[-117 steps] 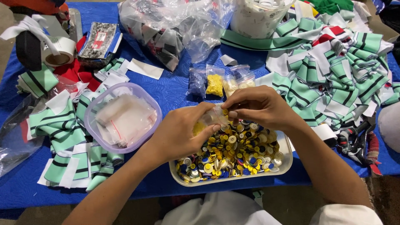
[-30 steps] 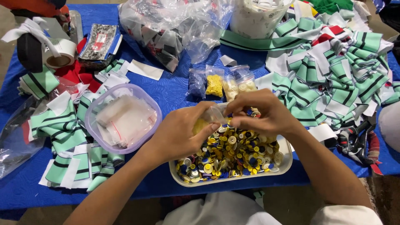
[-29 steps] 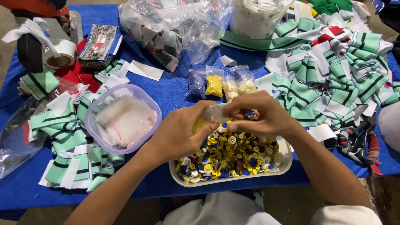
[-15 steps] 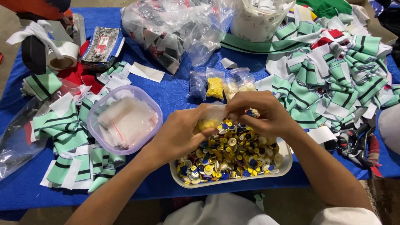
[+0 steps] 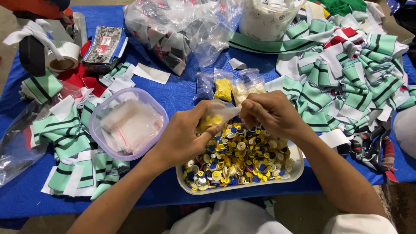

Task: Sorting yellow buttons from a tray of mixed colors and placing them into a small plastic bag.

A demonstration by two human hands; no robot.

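Since half a second ago I keep my left hand (image 5: 184,138) and right hand (image 5: 271,113) pinching the small clear plastic bag of yellow buttons (image 5: 216,119), its long axis lying left-right above the white tray (image 5: 299,167), mouth rightward

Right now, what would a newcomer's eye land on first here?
The white tray of mixed yellow, blue and white buttons at the near table edge, with the left hand and right hand pinching a small clear bag above it. Green-striped fabric pieces pile up at right.
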